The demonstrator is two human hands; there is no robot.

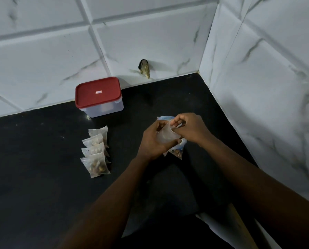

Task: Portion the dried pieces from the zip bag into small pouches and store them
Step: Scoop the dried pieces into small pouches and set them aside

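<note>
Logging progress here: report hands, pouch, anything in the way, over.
Left hand and right hand pinch one empty pouch. Zip bag beneath them. Filled pouches lined up left; nothing blocking.

Matt black counter top [42, 159], faintly speckled. Glossy white wall tiles [42, 56], grey marble veining. Rectangular storage box [99, 97]: smooth red plastic lid, frosted translucent plastic body. Small filled pouches [96, 159] of thin, crinkled clear plastic film. Single cloudy translucent film pouch [166, 134]. Glossy printed plastic zip bag [178, 152].

Layout from the lidded container [99, 97]

Lidded container on counter [42, 159], close to back wall [42, 60]. Filled pouches [96, 153] in overlapping row just in front. Zip bag [177, 151] front-right; empty pouch [167, 134] above it, between left hand [153, 142] and right hand [190, 127].
</note>
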